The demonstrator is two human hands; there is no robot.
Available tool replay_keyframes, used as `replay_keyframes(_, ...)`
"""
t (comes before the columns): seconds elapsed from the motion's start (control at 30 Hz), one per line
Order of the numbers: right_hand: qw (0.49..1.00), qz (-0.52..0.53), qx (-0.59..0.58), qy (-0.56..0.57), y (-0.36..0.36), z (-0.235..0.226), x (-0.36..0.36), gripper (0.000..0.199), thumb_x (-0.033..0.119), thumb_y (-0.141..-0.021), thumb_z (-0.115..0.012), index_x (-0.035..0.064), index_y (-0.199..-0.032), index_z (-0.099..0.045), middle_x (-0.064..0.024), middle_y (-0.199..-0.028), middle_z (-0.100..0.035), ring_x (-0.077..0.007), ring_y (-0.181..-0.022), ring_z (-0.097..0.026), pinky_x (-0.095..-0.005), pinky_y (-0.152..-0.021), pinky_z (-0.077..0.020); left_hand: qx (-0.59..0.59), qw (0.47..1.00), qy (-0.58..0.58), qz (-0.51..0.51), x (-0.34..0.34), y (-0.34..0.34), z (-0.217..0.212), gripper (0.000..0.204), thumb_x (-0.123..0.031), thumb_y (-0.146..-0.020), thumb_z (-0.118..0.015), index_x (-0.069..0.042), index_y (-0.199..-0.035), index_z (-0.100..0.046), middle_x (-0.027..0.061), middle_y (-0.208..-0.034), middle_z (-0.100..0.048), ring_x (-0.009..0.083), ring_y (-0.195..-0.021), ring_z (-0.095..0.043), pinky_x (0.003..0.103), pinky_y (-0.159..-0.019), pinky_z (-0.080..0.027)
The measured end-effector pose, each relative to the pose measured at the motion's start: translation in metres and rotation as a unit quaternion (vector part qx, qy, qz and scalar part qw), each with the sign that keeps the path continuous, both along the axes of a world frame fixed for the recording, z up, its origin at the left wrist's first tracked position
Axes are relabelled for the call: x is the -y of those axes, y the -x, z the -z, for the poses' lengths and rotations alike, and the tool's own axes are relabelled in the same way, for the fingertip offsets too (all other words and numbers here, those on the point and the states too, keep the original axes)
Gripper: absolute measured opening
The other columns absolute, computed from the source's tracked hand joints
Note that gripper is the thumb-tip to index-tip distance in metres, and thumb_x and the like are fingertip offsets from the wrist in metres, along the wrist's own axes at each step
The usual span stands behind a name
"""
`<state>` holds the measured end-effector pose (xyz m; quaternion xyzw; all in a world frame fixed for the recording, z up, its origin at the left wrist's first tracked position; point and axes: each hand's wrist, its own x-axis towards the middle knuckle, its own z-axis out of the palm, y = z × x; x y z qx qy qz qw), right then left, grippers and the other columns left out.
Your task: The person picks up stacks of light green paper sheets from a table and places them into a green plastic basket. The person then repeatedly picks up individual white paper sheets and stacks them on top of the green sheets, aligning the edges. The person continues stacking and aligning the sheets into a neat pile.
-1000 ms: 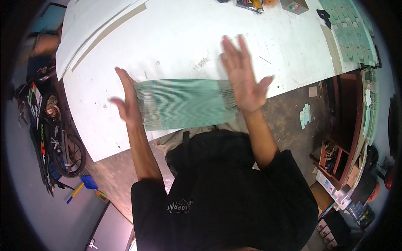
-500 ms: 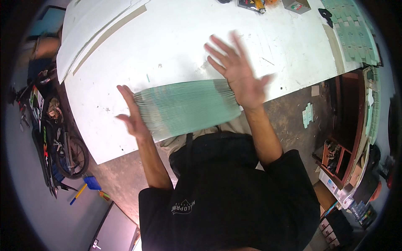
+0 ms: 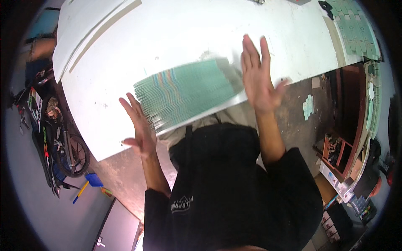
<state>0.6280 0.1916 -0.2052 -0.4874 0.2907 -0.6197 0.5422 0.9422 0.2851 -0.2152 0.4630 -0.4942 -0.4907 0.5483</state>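
Note:
A row of thin pale-green card pieces (image 3: 194,92) lies fanned and overlapping near the front edge of the white table (image 3: 100,79). Brownish and bluish bands cross its left part, and its right end is blurred. Beside the row's lower left end is my left hand (image 3: 142,129), fingers stretched and thumb apart, close to the card edges; whether it touches them I cannot tell. My right hand (image 3: 259,81) is upright and open just off the right end, palm showing, with nothing in it.
More green card pieces (image 3: 356,29) cover the table's far right corner, with a small black object (image 3: 326,9) beside them. One green cutout (image 3: 308,107) lies on the floor near a brown wooden cabinet (image 3: 349,121). A bicycle (image 3: 71,150) and blue dustpan (image 3: 94,180) are at left.
The card row now fans differently, showing coloured bands at its left. My right hand has moved right, away from the row's end, and its fingers are closer together. My left hand has moved slightly nearer me.

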Motion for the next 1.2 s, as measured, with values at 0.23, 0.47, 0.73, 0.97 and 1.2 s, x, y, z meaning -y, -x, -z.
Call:
replay_keyframes(0.23,0.95,-0.093,-0.296,0.022,0.0,0.006,0.009,0.101,0.077,-0.102,-0.013,0.0013,-0.168,-0.004,-0.0249,-0.174,-0.01,-0.0368,-0.163,-0.004,-0.0514,-0.13,0.0044,0.171,0.985,-0.005,-0.031,0.006,0.013,0.009,0.114,-0.085,-0.096,-0.01,0.005,-0.166,0.004,0.0229,-0.176,0.004,0.0341,-0.163,0.01,0.05,-0.129,0.01)
replay_keyframes(0.47,0.98,-0.032,-0.187,-0.052,0.015,0.006,0.018,0.103,0.079,-0.1,-0.013,0.0035,-0.169,-0.005,-0.022,-0.176,-0.009,-0.0349,-0.164,-0.002,-0.0499,-0.13,0.0034,0.038,0.993,0.002,-0.108,0.018,-0.001,-0.002,0.117,-0.086,-0.096,-0.015,0.008,-0.165,0.001,0.0266,-0.174,0.006,0.0353,-0.162,0.01,0.051,-0.129,0.013)
replay_keyframes(0.73,0.959,-0.021,-0.282,0.0,-0.002,0.006,-0.011,0.097,0.074,-0.102,-0.021,0.0024,-0.168,-0.017,-0.0207,-0.176,-0.012,-0.0345,-0.163,-0.008,-0.0503,-0.132,-0.0067,0.09,0.995,-0.018,-0.047,0.015,0.014,0.006,0.119,-0.088,-0.094,-0.01,0.008,-0.165,-0.012,0.0242,-0.175,-0.012,0.0384,-0.162,-0.01,0.049,-0.131,-0.006)
replay_keyframes(0.97,0.969,-0.032,-0.242,-0.033,0.001,0.01,-0.001,0.103,0.075,-0.101,-0.019,-0.0043,-0.166,-0.016,-0.0237,-0.174,-0.015,-0.037,-0.162,-0.012,-0.0503,-0.131,-0.0034,0.085,0.993,-0.045,-0.065,0.025,0.022,0.001,0.12,-0.087,-0.094,-0.007,0.012,-0.163,-0.01,0.0289,-0.173,-0.008,0.0409,-0.162,-0.006,0.051,-0.131,-0.006)
replay_keyframes(1.2,0.982,-0.01,-0.182,-0.042,-0.006,0.009,0.005,0.08,0.054,-0.11,-0.027,-0.0051,-0.164,-0.024,-0.0256,-0.17,-0.026,-0.0369,-0.16,-0.021,-0.0485,-0.131,-0.0118,0.146,0.984,-0.046,-0.087,0.025,0.018,0.0,0.116,-0.084,-0.097,-0.021,0.009,-0.165,-0.008,0.0283,-0.174,-0.009,0.0393,-0.163,-0.005,0.052,-0.131,-0.006)
